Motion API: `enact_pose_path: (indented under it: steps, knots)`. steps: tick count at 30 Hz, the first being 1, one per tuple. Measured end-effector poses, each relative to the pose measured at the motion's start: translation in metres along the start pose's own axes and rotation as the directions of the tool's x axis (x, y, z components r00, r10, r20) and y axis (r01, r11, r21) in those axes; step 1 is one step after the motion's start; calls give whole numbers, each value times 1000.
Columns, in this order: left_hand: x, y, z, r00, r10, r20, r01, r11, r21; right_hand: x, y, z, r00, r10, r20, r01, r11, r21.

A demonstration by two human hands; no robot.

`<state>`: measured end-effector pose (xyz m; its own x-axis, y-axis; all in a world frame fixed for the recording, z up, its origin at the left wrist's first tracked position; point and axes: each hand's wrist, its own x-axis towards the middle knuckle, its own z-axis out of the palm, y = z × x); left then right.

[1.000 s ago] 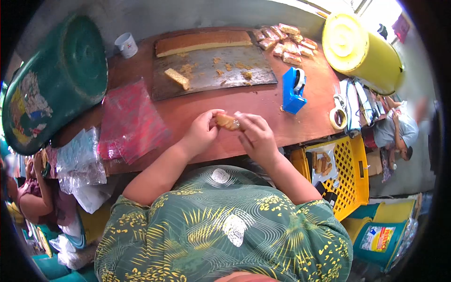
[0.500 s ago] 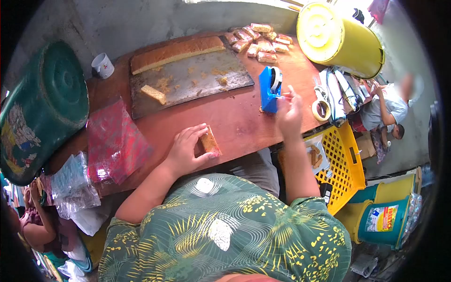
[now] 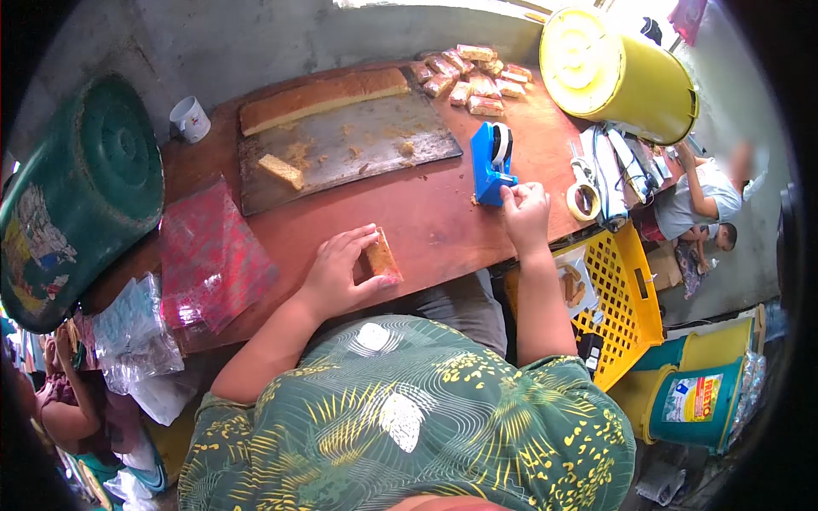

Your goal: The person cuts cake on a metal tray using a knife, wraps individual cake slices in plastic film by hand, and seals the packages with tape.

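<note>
The fingers of the left hand [image 3: 334, 271] are clamped on a cake piece [image 3: 383, 254], thumb at its near end, fingertips at its far end, on the worktop [image 3: 426, 209] in front of the person. The right hand [image 3: 527, 215] has its fingers drawn together at the front end of a blue tape dispenser [image 3: 484, 169]; whether tape lies between them is too small to tell. Beyond the left hand, a dark tray [image 3: 362, 157] carries a long cake slab [image 3: 324, 99] and a cut slice [image 3: 281, 170]. Wrapped pieces [image 3: 482, 85] lie heaped beside the tray's far right corner; red-patterned plastic sheets [image 3: 211, 255] lie to the left.
</note>
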<state>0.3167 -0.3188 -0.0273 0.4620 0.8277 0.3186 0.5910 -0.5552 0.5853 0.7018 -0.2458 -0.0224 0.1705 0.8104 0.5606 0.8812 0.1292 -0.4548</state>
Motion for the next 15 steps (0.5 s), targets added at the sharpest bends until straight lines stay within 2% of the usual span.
enact_pose_path:
  steps: [2, 3, 4, 6, 8, 10, 12, 14, 15]
  knots:
    - [1, 0, 1, 1000, 12, 2, -12, 1000, 2, -11, 19, 5, 999, 37, 24, -32, 985, -171]
    - [1, -1, 1, 1000, 11, 5, -11, 1000, 3, -13, 22, 7, 987, 145, 68, -140, 987, -75]
    - [1, -1, 1, 1000, 6, 9, -6, 1000, 4, -16, 25, 8, 985, 117, 129, -115, 993, -25]
    - [1, -3, 2, 1000, 5, 11, -5, 1000, -3, -22, 2, 4, 967, 54, 249, -76, 994, 79]
    - [0, -2, 3, 1000, 2, 12, -2, 1000, -10, -38, -36, 3, 920, -31, 391, -93, 951, 295]
    - [1, 0, 1, 1000, -2, 12, 2, 1000, -11, -58, -86, -4, 815, -209, 541, -66, 893, 445]
    - [0, -1, 1, 1000, -7, 10, 7, 1000, -19, -78, -125, -14, 659, -364, 658, -161, 787, 596]
    - [0, 0, 1, 1000, -6, 6, 6, 1000, -15, -96, -138, -5, 612, -366, 701, -266, 740, 618]
    - [0, 2, 0, 1000, -3, 3, 3, 1000, -8, -97, -136, 4, 662, -436, 609, -84, 765, 639]
